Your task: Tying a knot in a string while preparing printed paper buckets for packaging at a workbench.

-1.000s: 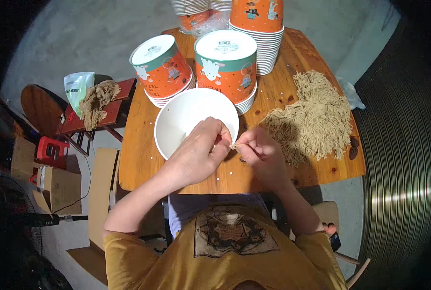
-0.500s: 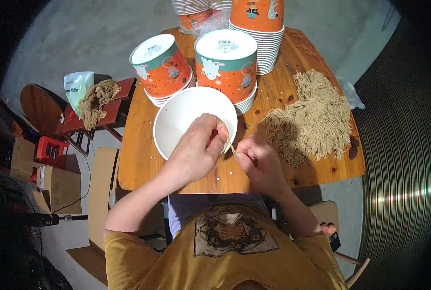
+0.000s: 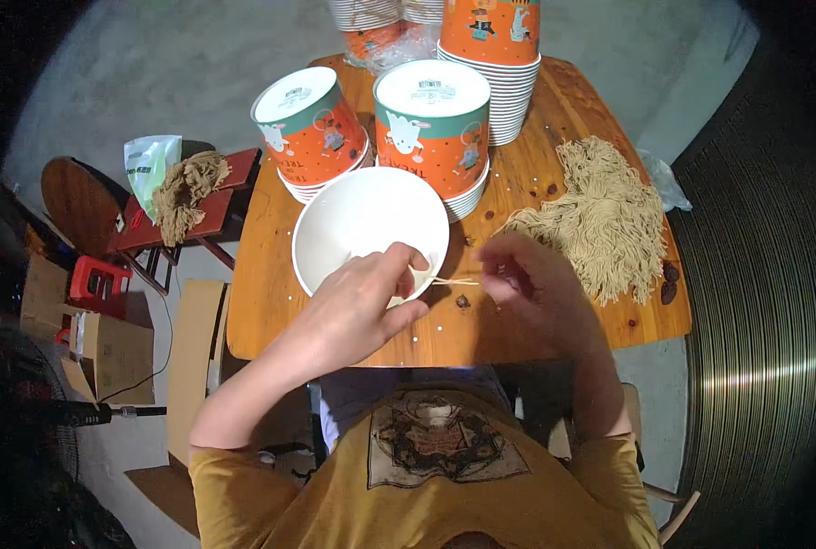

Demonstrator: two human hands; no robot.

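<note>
A white-lined paper bucket point(image 3: 335, 220) leans with its mouth toward me. My left hand point(image 3: 357, 297) is hooked over its near right rim, fingers inside and thumb outside. From the bucket's right side sticks out a short pale cord point(image 3: 453, 282), roughly level above the table. Just right of the cord's end is my right hand point(image 3: 540, 293), shadowed and slightly blurred, its fingers curved and apart; it seems to hold nothing. Beyond it lies a heap of beige cords point(image 3: 609, 224) on the table's right side.
Upside-down stacks of orange paper buckets, a left one point(image 3: 321, 142) and a middle one point(image 3: 435, 137), stand behind the open bucket. A taller stack point(image 3: 508, 101) rises farther back. The wooden table point(image 3: 270, 320) carries small white specks. More cords point(image 3: 188, 192) hang over a red bench at left.
My right hand has come off the knot area and moved right and up. My left hand's pinch has opened, its thumb now spread below. The cord now stretches out between the hands.
</note>
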